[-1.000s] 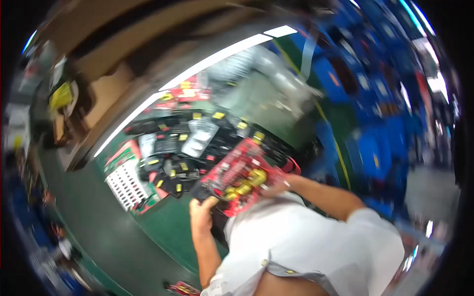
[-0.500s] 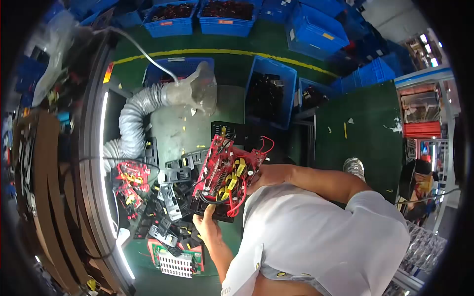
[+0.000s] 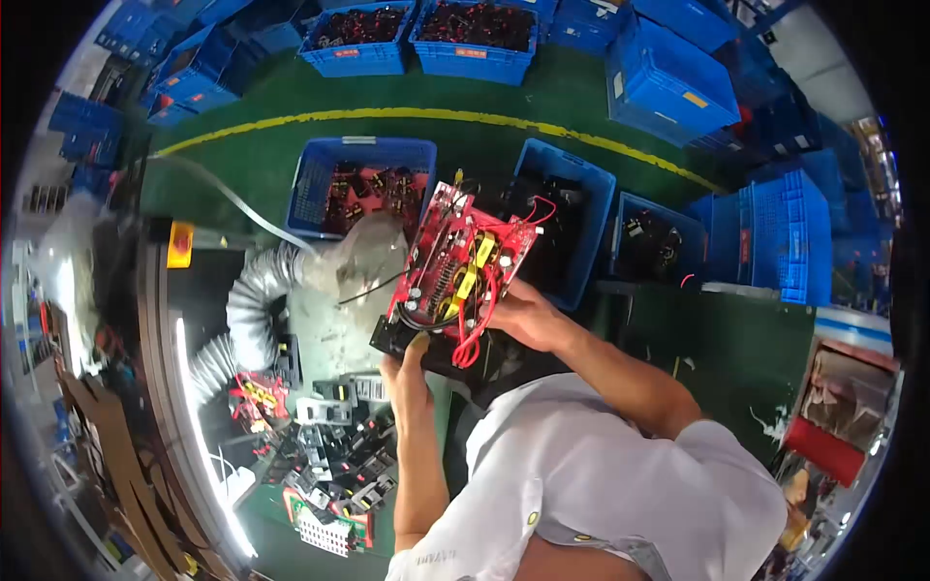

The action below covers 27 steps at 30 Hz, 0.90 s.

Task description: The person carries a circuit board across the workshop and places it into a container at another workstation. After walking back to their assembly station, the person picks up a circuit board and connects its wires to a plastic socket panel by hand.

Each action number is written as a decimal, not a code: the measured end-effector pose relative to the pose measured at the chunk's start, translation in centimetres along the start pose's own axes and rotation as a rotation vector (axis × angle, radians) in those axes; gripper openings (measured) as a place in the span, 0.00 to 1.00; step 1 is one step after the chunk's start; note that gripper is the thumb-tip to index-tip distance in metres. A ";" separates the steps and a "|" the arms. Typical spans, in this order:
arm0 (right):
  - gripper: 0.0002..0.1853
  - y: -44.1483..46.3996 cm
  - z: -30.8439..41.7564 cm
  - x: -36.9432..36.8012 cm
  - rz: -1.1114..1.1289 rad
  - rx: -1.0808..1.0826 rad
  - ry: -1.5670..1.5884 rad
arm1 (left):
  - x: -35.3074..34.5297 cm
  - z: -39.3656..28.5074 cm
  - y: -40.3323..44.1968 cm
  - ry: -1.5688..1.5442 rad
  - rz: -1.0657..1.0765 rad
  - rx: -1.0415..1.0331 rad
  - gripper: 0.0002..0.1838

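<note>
The board [image 3: 436, 242], red and crowded with parts, is held up in front of the person's body, face up and tilted, above the near side of the bench. A black base [image 3: 391, 336] shows under its near left corner. Yellow coils [image 3: 466, 282] sit on the board, and red wires [image 3: 472, 347] loop off its near edge.

Holding it well probably means gripping by the base and the outer edge, with the fingers clear of the coils. The loose loops look easy to snag, so they are best kept away from the thumbs and from the bin rims. Two-sided support seems right, as the load looks bulky.

The left hand [image 3: 407, 376] pinches the base at its near left corner, thumb laid on top; its other fingers are mostly hidden underneath. The right hand [image 3: 528, 318] supports the board's right side from below, palm turned up; its fingertips are out of sight, so how far it is closed cannot be told.

Beyond the board, one blue bin [image 3: 308, 197] holds red pieces; another bin [image 3: 593, 228], to the right, holds dark ones. Left of the board, a silvery hose [image 3: 254, 305] curves over the bench [image 3: 334, 358], and nearer lies a heap [image 3: 334, 447] of dark parts.
</note>
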State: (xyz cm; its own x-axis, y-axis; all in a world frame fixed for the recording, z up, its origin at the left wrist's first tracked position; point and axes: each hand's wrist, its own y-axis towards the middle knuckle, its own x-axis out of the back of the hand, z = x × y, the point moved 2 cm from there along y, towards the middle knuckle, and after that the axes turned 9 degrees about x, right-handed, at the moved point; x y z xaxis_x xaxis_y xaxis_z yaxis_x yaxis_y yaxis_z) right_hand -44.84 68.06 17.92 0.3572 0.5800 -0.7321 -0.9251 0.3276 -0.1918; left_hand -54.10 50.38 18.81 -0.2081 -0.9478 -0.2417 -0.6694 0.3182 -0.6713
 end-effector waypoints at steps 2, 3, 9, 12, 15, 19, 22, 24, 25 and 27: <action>0.24 1.8 3.1 2.5 -0.011 0.017 -0.046 | -4.2 -0.5 1.9 0.061 -0.040 0.089 0.18; 0.23 2.4 4.5 3.6 -0.044 0.050 -0.019 | -6.0 -0.6 2.7 0.082 -0.050 0.128 0.19; 0.21 5.6 11.1 6.5 -0.113 0.221 0.203 | -17.3 -2.8 5.9 -0.040 0.256 0.005 0.23; 0.22 5.9 13.1 7.6 -0.110 0.319 0.105 | -20.0 -4.0 7.9 -0.006 0.241 0.089 0.21; 0.22 5.6 16.0 10.8 0.023 0.304 -0.263 | -22.3 -5.2 10.8 0.023 0.397 0.114 0.24; 0.35 5.3 18.7 17.2 -0.288 0.052 0.206 | -25.8 -8.0 13.1 0.073 0.525 0.084 0.25; 0.44 5.9 21.7 19.0 -0.315 0.240 0.448 | -28.3 -9.9 16.0 0.143 0.590 0.081 0.24; 0.46 6.3 24.1 19.1 -0.357 0.327 0.473 | -29.7 -11.0 18.6 0.167 0.649 0.132 0.23; 0.46 6.6 25.0 19.5 -0.335 0.373 0.466 | -30.9 -11.9 19.7 0.195 0.679 0.133 0.22; 0.43 8.8 28.3 18.7 -0.448 0.457 0.471 | -32.5 -13.3 23.7 0.314 0.662 0.158 0.21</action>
State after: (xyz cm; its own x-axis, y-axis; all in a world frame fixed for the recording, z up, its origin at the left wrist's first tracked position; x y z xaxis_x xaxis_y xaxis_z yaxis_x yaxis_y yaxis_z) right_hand -42.69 102.88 21.08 0.4967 -0.0228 -0.8676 -0.5254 0.7878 -0.3215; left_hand -72.69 88.39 20.04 -0.7416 -0.5111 -0.4345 -0.2279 0.8011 -0.5534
